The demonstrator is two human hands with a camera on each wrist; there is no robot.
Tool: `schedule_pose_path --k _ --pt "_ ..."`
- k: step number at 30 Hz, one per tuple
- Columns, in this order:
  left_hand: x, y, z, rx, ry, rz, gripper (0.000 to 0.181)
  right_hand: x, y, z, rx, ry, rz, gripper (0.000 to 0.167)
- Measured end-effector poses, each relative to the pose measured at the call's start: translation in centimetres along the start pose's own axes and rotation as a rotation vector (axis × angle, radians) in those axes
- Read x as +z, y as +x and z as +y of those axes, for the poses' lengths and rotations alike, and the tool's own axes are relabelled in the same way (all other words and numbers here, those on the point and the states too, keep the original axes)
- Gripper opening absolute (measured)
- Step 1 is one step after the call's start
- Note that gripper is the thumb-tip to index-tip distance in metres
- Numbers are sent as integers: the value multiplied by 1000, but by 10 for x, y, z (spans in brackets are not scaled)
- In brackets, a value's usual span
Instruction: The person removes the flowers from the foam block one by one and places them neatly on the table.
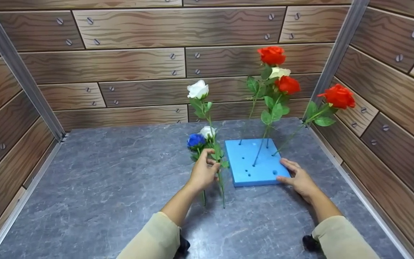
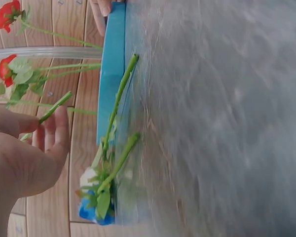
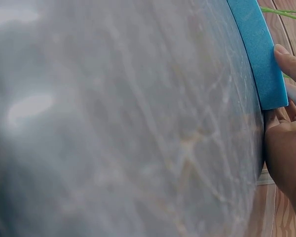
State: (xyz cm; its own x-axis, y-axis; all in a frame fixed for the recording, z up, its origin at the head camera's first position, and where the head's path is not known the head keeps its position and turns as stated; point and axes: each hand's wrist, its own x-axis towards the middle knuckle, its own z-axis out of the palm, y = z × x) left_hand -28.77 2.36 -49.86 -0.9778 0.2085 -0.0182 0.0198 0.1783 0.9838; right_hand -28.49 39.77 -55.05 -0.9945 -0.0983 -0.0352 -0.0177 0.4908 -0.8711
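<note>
My left hand point(image 1: 202, 173) pinches the green stem of an upright white rose point(image 1: 198, 89), just left of the blue block point(image 1: 259, 178). In the left wrist view, the lower stem point(image 2: 56, 105) sticks out past the fingers of that hand point(image 2: 27, 155), apart from the block point(image 2: 112, 74). A blue flower point(image 1: 196, 140) and another white flower point(image 1: 207, 132) lie beyond the hand. My right hand point(image 1: 303, 182) grips the block's near right corner; the right wrist view has its thumb point(image 3: 285, 57) on the top face and the other fingers at the side.
Several stems stand in the block's holes, bearing red roses point(image 1: 271, 55) and a cream one point(image 1: 279, 72); one red rose point(image 1: 337, 96) leans right. Some holes point(image 1: 243, 158) hold no stem. Wood-patterned walls point(image 1: 131, 64) enclose the grey marbled tabletop point(image 1: 102, 180).
</note>
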Motion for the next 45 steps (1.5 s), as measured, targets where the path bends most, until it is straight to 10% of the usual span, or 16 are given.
schedule_pose_path --k 14,45 --pt "-24 -16 -10 -138 63 -89 35 -2 1 -1 7 6 -17 87" --pt "-86 -33 -31 -272 162 -27 40 -1 1 -1 18 8 -16 86"
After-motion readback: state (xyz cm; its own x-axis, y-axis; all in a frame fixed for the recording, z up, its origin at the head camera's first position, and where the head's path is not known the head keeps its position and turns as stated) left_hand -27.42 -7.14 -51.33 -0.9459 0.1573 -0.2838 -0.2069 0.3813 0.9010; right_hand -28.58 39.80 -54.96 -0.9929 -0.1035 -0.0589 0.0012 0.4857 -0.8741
